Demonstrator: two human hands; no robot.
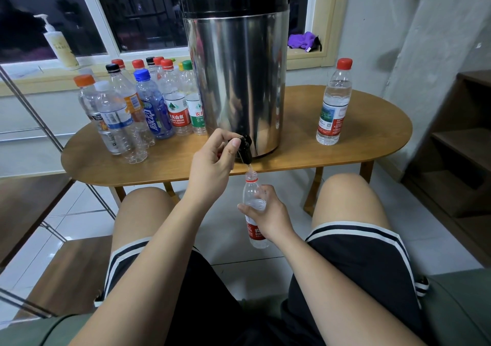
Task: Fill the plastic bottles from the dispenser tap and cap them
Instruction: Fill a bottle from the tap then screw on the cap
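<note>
L hand [212,159] pinches the black tap [245,149] low on the tall steel dispenser w/ black lid [239,79], fingers curled. R hand [268,212] is wrapped round the clear red-label plastic bottle [251,186]. It's uncapped & upright, mouth right under the spout, below the oval wooden table [345,154] edge. Thin stream going in.

Pinches the tap [245,146] of the steel dispenser [236,79] with the left hand [212,162]. Holds an uncapped bottle [251,194] just under it with the right hand [268,215], below the wooden table's [345,157] edge. Catches a thin stream [249,168] in its neck.
</note>
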